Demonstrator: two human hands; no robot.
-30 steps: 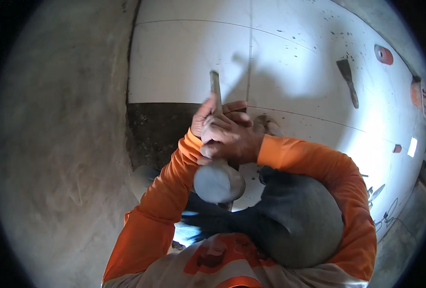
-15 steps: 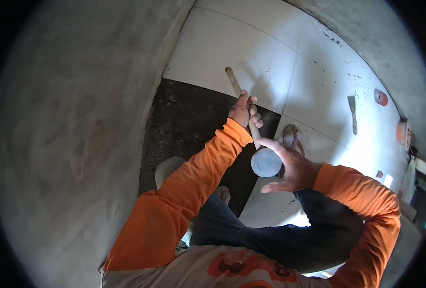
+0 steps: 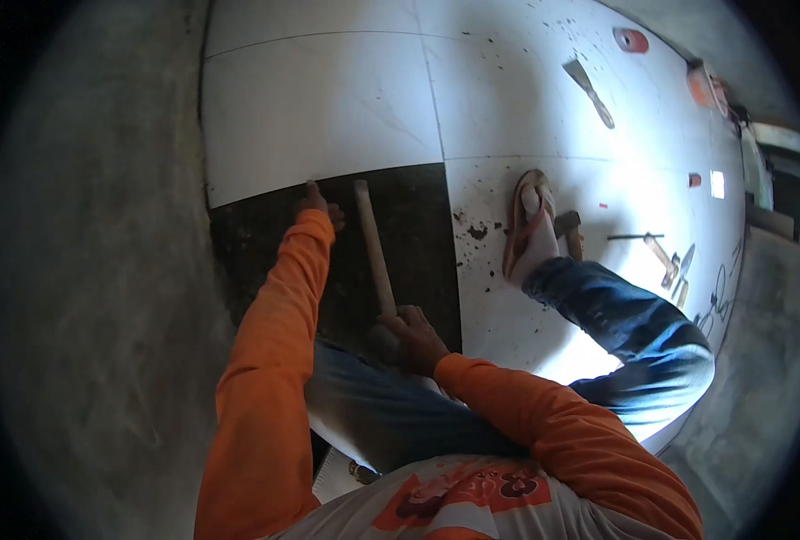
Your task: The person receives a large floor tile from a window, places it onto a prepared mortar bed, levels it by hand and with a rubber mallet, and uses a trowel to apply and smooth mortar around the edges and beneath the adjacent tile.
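Note:
My left hand (image 3: 320, 204) is at the tile edge along the dark bare patch of floor (image 3: 265, 252), thumb extended and other fingers slightly bent, holding nothing visible. To its right, my right hand (image 3: 409, 335) is closed on a mallet near its head, with the wooden handle (image 3: 373, 243) pointing away from me over the dark patch. The mallet head is mostly shadowed and partly covered by my hand. The white tiles (image 3: 319, 108) border that patch on its far and right sides.
My sandalled foot (image 3: 530, 225) rests on tile beside a hammer (image 3: 573, 229). A scraper (image 3: 589, 94), red roll (image 3: 632, 40) and orange bucket (image 3: 704, 87) lie farther right, with a trowel (image 3: 683, 274) and cables (image 3: 715, 306). A concrete wall (image 3: 103, 270) borders the left.
My left hand has let go of the mallet handle and moved left to the tile edge. My right hand has lowered the mallet toward me, still gripping it near the head.

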